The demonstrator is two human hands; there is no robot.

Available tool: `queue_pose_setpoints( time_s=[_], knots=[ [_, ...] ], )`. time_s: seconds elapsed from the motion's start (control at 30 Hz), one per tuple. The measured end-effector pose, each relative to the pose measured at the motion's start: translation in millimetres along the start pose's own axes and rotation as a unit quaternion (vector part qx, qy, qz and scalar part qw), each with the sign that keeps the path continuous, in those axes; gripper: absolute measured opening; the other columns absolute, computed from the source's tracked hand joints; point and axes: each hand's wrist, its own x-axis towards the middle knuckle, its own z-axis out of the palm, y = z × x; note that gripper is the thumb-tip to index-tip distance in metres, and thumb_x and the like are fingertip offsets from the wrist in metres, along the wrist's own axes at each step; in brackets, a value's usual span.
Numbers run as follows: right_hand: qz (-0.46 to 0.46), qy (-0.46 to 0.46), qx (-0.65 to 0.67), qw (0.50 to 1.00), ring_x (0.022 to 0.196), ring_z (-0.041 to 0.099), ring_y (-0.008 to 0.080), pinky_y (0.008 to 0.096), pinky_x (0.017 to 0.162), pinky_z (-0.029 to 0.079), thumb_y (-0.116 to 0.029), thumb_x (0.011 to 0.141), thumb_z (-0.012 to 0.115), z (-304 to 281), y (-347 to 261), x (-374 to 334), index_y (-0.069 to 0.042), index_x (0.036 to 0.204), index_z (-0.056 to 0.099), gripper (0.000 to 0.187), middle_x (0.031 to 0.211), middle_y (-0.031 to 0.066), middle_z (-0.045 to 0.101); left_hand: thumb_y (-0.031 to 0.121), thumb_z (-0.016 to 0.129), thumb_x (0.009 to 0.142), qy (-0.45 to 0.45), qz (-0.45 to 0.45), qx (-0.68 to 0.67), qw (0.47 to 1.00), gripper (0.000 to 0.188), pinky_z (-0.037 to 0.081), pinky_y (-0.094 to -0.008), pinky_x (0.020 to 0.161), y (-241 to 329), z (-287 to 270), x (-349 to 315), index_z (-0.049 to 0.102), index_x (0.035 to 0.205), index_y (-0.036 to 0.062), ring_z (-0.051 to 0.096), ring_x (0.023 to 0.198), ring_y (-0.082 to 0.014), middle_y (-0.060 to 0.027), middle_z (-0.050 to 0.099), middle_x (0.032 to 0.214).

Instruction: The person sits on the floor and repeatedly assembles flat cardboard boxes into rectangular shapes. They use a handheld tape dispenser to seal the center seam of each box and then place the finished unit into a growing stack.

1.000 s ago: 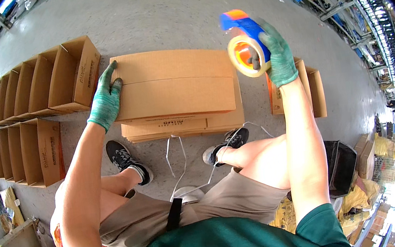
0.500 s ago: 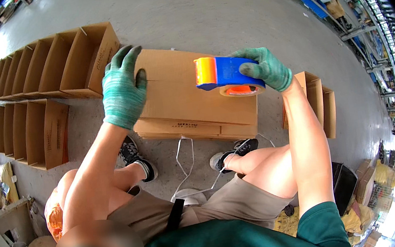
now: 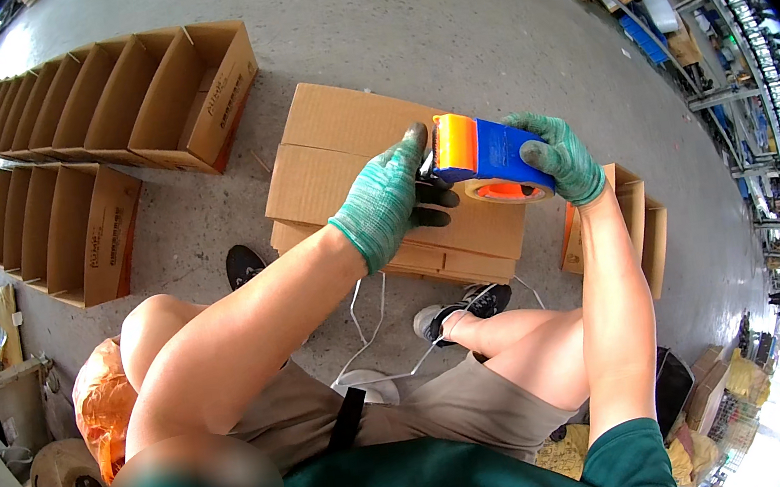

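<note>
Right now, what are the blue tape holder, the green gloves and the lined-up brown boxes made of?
Tape holder: probably plastic, slightly shiny; its blue body looks smooth and stiff.
Gloves: seemingly knitted fabric, dull, with streaky texture; perhaps rubbery where dark.
Boxes: likely cardboard, matte brown, with thin, flat walls.

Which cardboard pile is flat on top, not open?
The middle stack, below the blue-and-orange tape dispenser: its top lies flat, while the left boxes and right boxes stand open.

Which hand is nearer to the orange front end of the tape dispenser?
Left. The left hand is close beside the orange front end, contact unclear; the right hand grips the tape dispenser toward its opposite end.
</note>
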Motion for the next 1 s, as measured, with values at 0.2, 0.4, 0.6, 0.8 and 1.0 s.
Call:
queue_pose_setpoints(
  time_s=[0.2,0.4,0.6,0.8,1.0],
  knots=[
    [0.022,-0.036,-0.082,0.996,0.092,0.064,0.0139,0.0296,0.079,0.055,-0.050,0.078,0.080,9,-25,2,-0.003,0.123,0.065,0.066,0.102,0.0063,0.070,0.030,0.051,0.104,0.124,0.155,0.203,0.959,0.031,0.053,-0.0307,0.065,-4,-5,3,0.062,0.111,0.0023,0.062,0.074,-0.0168,-0.0088,0.066,0.087],
    [0.017,-0.052,-0.169,0.984,0.096,0.066,0.0177,0.0334,0.083,0.055,-0.055,0.077,0.078,16,-39,10,-0.004,0.124,0.064,0.071,0.105,0.0093,0.070,0.024,0.051,0.104,0.382,0.372,0.389,0.751,0.026,0.048,-0.0361,0.073,45,-94,-10,0.060,0.096,0.0004,0.054,0.076,-0.0199,-0.0084,0.061,0.084],
    [0.028,-0.070,-0.204,0.976,0.096,0.067,0.0193,0.0351,0.083,0.056,-0.056,0.078,0.077,32,-46,21,-0.004,0.124,0.064,0.070,0.104,0.0116,0.070,0.027,0.046,0.105,0.303,0.229,0.128,0.916,0.023,0.063,-0.0340,0.069,51,-157,-13,0.052,0.111,0.0056,0.066,0.078,-0.0206,-0.0090,0.058,0.097],
    [0.067,-0.060,-0.219,0.972,0.093,0.067,0.0185,0.0351,0.082,0.056,-0.055,0.079,0.076,36,-56,14,-0.003,0.125,0.064,0.070,0.104,0.0117,0.071,0.028,0.047,0.106,0.287,0.182,0.158,0.927,0.026,0.057,-0.0342,0.069,42,-163,7,0.056,0.111,0.0050,0.063,0.077,-0.0188,-0.0084,0.059,0.090],
    [0.009,-0.056,-0.195,0.979,0.088,0.066,0.0167,0.0320,0.075,0.056,-0.053,0.081,0.076,39,-43,20,-0.002,0.126,0.063,0.069,0.100,0.0102,0.070,0.032,0.053,0.103,0.267,0.064,0.483,0.832,0.048,0.044,-0.0372,0.099,11,-201,32,0.044,0.141,0.0046,0.058,0.106,-0.0265,-0.0159,0.064,0.115]
  ],
)
